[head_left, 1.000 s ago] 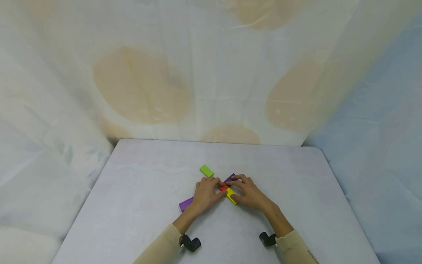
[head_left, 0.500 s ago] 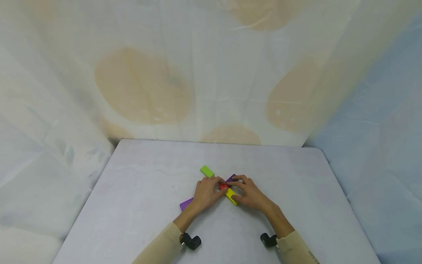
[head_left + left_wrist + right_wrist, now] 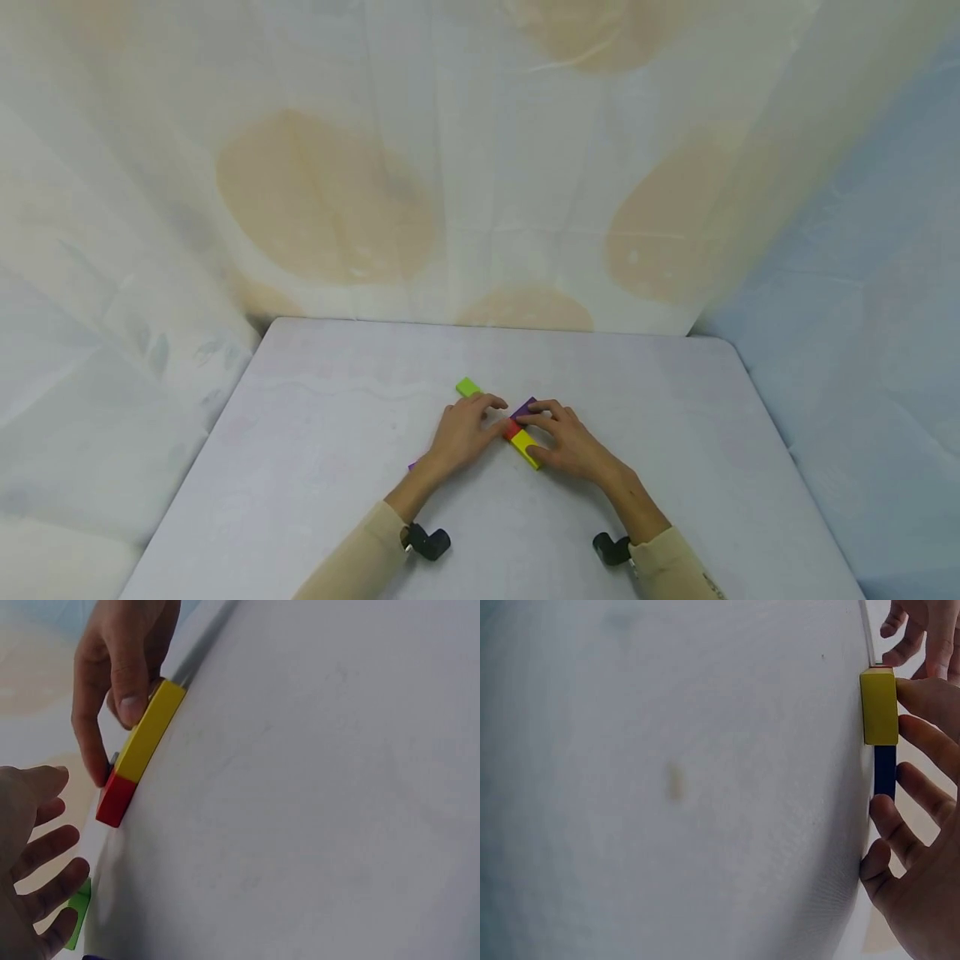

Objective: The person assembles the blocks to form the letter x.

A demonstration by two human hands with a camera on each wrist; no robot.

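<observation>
— Blocks on the desk [image 3: 315,467]: where?
— Green block [image 3: 468,387] left, by the left hand's [image 3: 461,433] relaxed, empty fingers. Red block [image 3: 512,430] and yellow block [image 3: 527,447] touch end to end mid-desk; right hand [image 3: 564,440] pinches yellow.

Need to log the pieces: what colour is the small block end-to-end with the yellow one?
Red, butted against the yellow block; clearest in the left wrist view.

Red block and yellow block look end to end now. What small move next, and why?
Probably reach the left hand for the green block. The red block and yellow block already sit flush in a line, the right hand grips them, the left hand's fingers are off the red end, and the green block lies loose just beyond them.
</observation>
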